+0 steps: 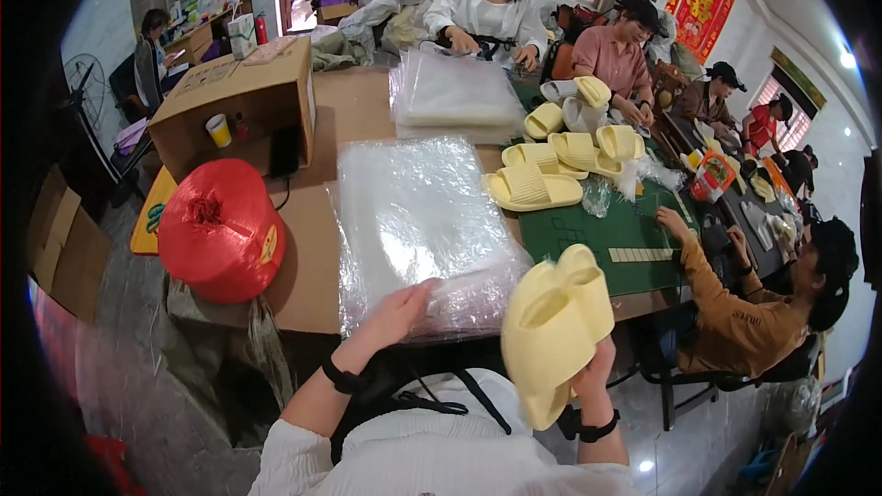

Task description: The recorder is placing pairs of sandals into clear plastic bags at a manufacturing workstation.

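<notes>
Near the table's front edge, my left hand (pixel 397 310) has its fingers closed at the near edge of the top transparent plastic bag (pixel 413 211), which lies on a flat stack of the same bags. My right hand (pixel 595 371) grips a pair of pale yellow slippers (pixel 551 331) from the right side. The pair is held upright, soles together, just off the table's edge. Farther right, several more yellow slippers (pixel 537 188) lie heaped on the tabletop, some with crumpled plastic beside them.
A big red roll of plastic twine (pixel 220 234) and an open cardboard box (pixel 241 92) stand at the left. Another stack of plastic bags (pixel 459 92) lies at the far side. A green cutting mat (pixel 588 230) covers the right part. Several co-workers sit around the tables.
</notes>
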Motion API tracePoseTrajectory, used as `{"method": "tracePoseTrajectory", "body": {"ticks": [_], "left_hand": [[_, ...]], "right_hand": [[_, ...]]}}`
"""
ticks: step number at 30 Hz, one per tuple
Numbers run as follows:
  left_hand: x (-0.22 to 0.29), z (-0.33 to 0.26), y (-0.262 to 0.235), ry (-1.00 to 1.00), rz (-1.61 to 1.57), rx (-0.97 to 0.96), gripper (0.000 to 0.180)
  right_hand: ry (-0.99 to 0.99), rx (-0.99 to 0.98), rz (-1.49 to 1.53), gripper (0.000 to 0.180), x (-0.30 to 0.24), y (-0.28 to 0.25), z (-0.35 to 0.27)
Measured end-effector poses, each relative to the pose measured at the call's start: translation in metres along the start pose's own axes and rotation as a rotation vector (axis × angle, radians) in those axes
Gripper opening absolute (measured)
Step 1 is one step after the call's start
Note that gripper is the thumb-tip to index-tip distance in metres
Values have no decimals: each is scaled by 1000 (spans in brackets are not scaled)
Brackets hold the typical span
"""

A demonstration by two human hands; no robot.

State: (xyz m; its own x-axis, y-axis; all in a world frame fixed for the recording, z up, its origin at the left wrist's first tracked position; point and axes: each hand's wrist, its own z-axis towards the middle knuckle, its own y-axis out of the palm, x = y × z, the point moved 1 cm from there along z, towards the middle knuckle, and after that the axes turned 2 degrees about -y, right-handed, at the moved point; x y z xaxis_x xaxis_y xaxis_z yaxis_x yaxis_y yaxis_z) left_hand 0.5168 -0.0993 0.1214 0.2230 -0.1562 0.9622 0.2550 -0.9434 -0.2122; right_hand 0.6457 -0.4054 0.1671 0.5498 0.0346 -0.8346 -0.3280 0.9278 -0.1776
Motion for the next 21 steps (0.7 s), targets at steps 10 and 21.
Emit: {"method": "tracePoseTrajectory", "body": {"ticks": [10, 21], "left_hand": [[18, 0, -1, 4, -197, -44, 47], [36, -9, 3, 375, 228, 32, 39]], "right_hand": [[-80, -606, -325, 31, 5, 54, -13], [24, -585, -587, 18, 2, 30, -11]]}}
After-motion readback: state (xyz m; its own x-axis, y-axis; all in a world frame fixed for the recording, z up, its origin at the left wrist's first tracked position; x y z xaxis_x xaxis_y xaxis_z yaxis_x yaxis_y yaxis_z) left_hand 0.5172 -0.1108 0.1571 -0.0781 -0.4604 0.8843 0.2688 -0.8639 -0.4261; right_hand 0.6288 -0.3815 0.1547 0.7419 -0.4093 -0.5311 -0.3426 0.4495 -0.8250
